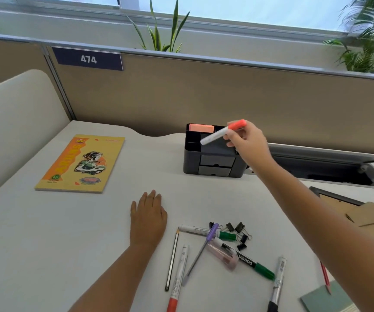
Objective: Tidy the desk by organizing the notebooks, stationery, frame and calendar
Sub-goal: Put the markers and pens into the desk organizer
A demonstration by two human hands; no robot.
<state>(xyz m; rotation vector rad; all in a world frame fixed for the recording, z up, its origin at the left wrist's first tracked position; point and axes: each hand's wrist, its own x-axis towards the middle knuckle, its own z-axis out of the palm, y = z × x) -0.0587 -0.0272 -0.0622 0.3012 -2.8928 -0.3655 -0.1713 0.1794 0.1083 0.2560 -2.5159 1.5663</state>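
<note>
From the head camera: my right hand [246, 140] pinches a red-capped marker [223, 131] right of centre frame, its long axis slanting, white barrel end down-left, directly over the black desk organizer [213, 154]. The open compartment lies just below that tip, so I judge a tilt upright and a drop comes next. My left hand [148, 218] rests flat, fingers together, lower centre. Loose pens [206, 251] and binder clips [240, 233] wait in a heap at lower right, nearer my left. Matte plastic organizer, pink sticky notes [201, 128] inside; glossy yellow notebook [81, 163] at left; frame [361, 212] face-down, right edge.
</note>
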